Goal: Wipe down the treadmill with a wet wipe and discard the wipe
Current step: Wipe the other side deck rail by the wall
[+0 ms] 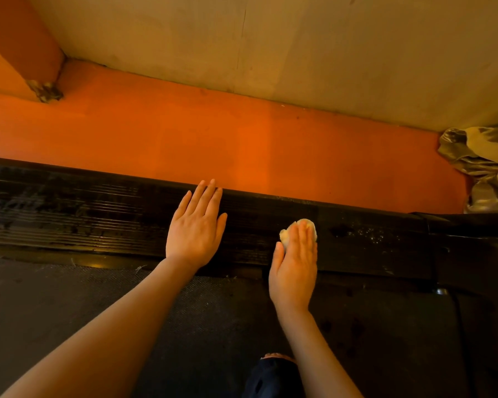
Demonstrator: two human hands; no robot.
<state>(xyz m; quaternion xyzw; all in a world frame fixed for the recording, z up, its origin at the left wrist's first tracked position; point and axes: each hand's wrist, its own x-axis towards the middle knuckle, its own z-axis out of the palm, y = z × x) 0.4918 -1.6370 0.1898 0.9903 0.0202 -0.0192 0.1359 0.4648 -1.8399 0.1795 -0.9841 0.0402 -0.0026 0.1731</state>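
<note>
Right hand (295,262): flat, fingers straight and together, pressing a bunched wet wipe (299,229) onto the ribbed black side rail (98,214) of the treadmill; the wipe shows only past the fingertips and beside the thumb, the rest hidden beneath the fingers.

Left hand (196,228): spread flat, holding nothing, resting on the same rail just to the left of the wiping hand, fingertips reaching the rail's far edge.

Handling, as judged: the wipe is soft, light and limp, and will crumple or roll under sideways drag; flat finger pressure suits wiping, while a pinch of its bunched body would suit lifting it for disposal. The rail looks wet and glossy left of the bracing hand, so probably slick there. Pale specks lie on the rail right of the wiping hand, suggesting that stretch is not yet done.

Edges and room: beyond the fingertips the rail drops to an orange floor (242,133) backed by a wall. Nearer the wrists lies the dark belt (69,305). To the right the rail runs unobstructed to a black end housing (466,225), with crumpled shiny fabric (483,162) beyond it. No bin is in view
</note>
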